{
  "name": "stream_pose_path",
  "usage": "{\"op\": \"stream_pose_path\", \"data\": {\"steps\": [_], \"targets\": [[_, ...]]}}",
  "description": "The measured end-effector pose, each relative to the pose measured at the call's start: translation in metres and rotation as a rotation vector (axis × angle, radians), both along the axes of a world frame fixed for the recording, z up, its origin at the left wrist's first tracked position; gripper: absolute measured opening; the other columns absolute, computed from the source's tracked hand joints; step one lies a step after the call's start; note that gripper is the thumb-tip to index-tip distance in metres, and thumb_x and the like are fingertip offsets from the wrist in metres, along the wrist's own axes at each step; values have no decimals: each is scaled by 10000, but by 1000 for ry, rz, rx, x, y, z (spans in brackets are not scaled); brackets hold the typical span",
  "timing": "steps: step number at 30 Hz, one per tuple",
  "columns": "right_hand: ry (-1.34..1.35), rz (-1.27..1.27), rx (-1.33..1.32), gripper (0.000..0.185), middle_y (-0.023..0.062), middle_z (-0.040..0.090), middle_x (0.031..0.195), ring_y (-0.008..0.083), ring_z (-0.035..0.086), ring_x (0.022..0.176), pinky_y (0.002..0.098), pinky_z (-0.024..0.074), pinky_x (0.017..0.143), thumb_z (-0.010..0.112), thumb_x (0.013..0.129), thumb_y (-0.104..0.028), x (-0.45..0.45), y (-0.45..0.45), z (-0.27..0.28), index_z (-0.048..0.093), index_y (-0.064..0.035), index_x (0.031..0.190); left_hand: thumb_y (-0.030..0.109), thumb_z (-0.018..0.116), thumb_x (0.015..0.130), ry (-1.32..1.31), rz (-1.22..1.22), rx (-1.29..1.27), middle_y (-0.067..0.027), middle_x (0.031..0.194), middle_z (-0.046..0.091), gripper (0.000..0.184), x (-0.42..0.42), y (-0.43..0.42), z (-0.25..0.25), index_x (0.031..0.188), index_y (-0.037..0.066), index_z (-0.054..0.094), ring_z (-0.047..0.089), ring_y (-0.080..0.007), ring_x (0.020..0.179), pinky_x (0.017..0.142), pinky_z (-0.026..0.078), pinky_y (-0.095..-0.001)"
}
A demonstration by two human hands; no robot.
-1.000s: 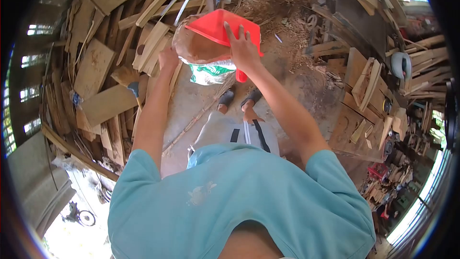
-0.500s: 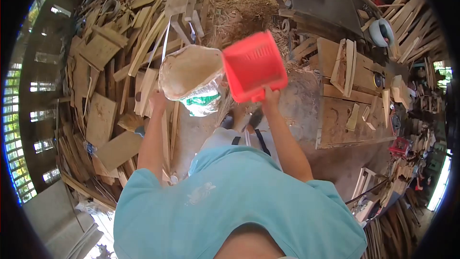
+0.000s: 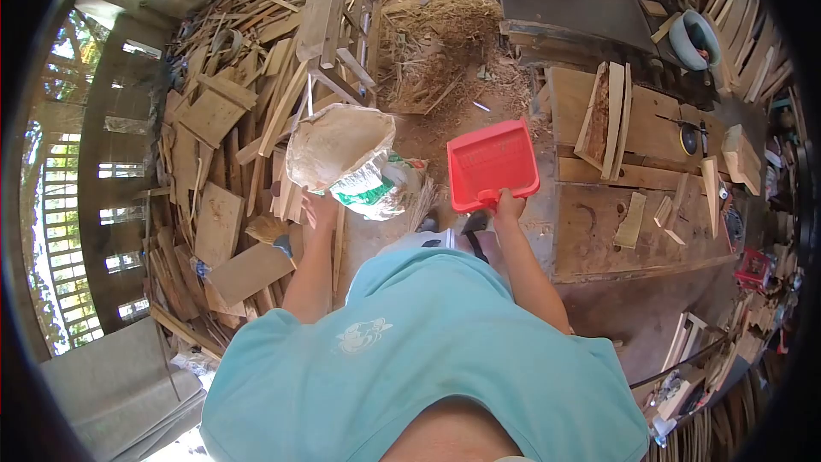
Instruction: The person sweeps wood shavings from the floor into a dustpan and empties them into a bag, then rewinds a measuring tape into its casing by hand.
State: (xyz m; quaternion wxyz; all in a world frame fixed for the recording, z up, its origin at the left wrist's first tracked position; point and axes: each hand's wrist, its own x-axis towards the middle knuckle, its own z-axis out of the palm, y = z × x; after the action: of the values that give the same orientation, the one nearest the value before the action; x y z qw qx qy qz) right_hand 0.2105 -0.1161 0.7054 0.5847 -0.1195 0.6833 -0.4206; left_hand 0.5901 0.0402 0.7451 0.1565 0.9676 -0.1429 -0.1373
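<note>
A white and green sack (image 3: pixel 369 186) stands in front of me with its wide mouth open, pale brown inside. My left hand (image 3: pixel 320 209) is at the sack's lower left side, touching or very near it, with fingers partly spread. To the right, my right hand (image 3: pixel 510 205) is closed round the short handle of a red dustpan (image 3: pixel 493 162). The dustpan hangs apart from the sack, its hollow side facing me, and only faint specks show in it. Below the sack, the bristles of a broom-like bundle (image 3: pixel 419 201) show near my feet.
Scrap wood (image 3: pixel 218 222) is piled on the left, with a straw brush (image 3: pixel 265 229) on it. A wooden workbench (image 3: pixel 641 214) with offcuts stands right. Wood shavings (image 3: pixel 445 43) cover the floor ahead, below a wooden trestle (image 3: pixel 325 17). A grey basin (image 3: pixel 694 39) sits at upper right.
The red dustpan has moved from over the sack's mouth to the right, away from it. My left hand has loosened from a closed grip at the sack's edge and sits lower. The view has shifted.
</note>
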Motion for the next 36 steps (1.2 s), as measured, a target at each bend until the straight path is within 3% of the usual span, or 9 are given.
{"op": "stream_pose_path", "data": {"steps": [4,7,10,16,19,27,30,34,36], "targets": [[286,235,-112,426,168,638,939,279,670,719,385,557,629,562,757,-62,-9,-21,-78,485,-9,1173,302,617,845,-4,-99,-11,-309,1284,415,713,-45,-8,8,1408,58,253,456,-431,1176,979,398,-486],[541,421,-134,575,258,629,1047,365,660,843,419,516,793,578,749,-74,-3,-38,-28,416,1,1296,294,629,842,-9,-152,-38,-342,1273,397,715,-66,-8,-5,1405,54,260,458,-449,1149,982,393,-482],[683,472,-222,671,294,605,1106,433,613,974,459,464,896,593,744,-90,4,-52,46,348,-4,1364,276,646,835,3,-196,-15,-345,1253,376,725,-80,-8,-14,1403,46,258,457,-459,1139,982,392,-475],[674,428,-457,754,293,540,1225,430,555,1103,461,433,953,587,751,-93,5,-75,52,261,-25,1428,238,651,826,18,-182,-23,-329,1271,361,684,-91,6,-30,1388,74,297,455,-445,1152,997,381,-465],[683,483,-471,824,351,506,1231,471,541,1089,492,429,936,566,747,-101,4,-83,66,166,40,1454,216,653,817,73,-122,12,-319,1289,365,661,-98,12,-23,1373,74,324,442,-436,1171,1011,370,-466],[691,425,-709,801,351,369,1374,489,427,1223,472,359,1029,555,771,-38,21,-104,89,149,54,1455,211,661,820,2,-161,-84,-230,1301,434,588,-95,4,-7,1322,61,395,418,-369,1198,1030,338,-456],[718,398,-853,807,344,325,1407,489,389,1261,475,338,1053,549,770,-5,38,-119,104,145,28,1468,246,652,838,-54,-169,-89,-192,1258,468,578,-85,-14,2,1329,80,396,467,-335,1150,991,375,-446],[783,448,-1064,835,328,249,1454,485,334,1304,478,343,1061,558,765,17,77,-126,142,144,-32,1488,280,627,873,-51,-101,-357,-169,1185,484,539,-81,-53,56,1338,124,402,551,-289,1019,911,434,-426],[770,533,-1159,783,305,274,1452,460,380,1283,449,400,1027,553,785,2,106,-124,150,186,-29,1477,271,619,884,-73,-124,-473,-168,1186,486,521,-70,-69,71,1337,119,411,546,-281,1012,904,433,-423]]}}
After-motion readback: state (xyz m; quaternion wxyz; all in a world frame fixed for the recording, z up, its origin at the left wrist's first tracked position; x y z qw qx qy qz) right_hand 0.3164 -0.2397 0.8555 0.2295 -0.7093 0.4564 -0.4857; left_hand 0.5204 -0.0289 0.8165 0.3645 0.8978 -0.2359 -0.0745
